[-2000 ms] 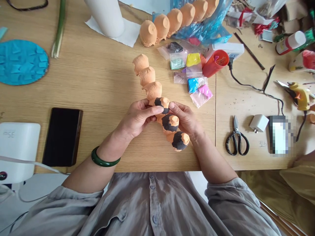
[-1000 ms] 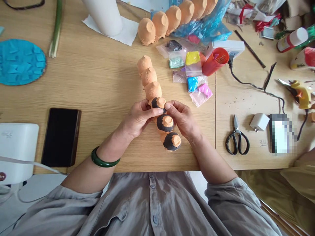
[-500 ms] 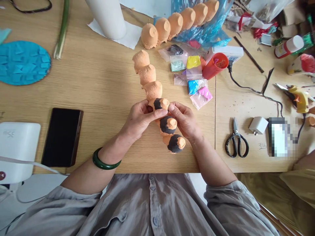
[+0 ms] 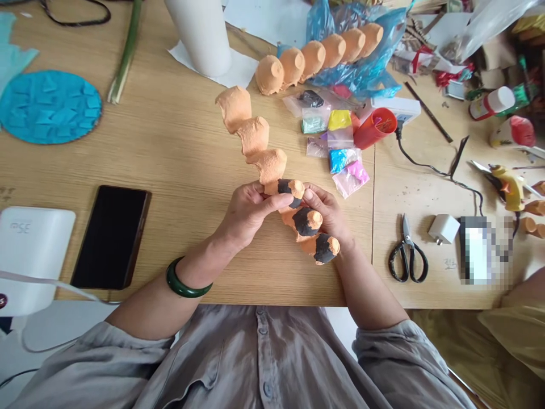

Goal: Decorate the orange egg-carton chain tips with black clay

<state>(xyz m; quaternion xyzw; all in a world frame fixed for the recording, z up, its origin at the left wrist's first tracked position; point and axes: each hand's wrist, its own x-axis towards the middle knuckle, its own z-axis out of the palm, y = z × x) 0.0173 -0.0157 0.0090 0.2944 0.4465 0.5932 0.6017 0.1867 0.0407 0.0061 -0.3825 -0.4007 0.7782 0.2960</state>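
Orange strip (image 4: pixel 272 163) over bench (image 4: pixel 183 153), long axis slanting far left to near right. Clamped in left hand (image 4: pixel 243 215); right hand (image 4: pixel 330 216) against right side, grip partly hidden, closure unclear.

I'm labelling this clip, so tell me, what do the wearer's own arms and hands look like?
Both the left hand and right hand are ungloved, with no ring showing. A glossy dark green bangle circles the left wrist area. The left sleeve and right sleeve are loose, wrinkled grey cloth, ending near the elbows.
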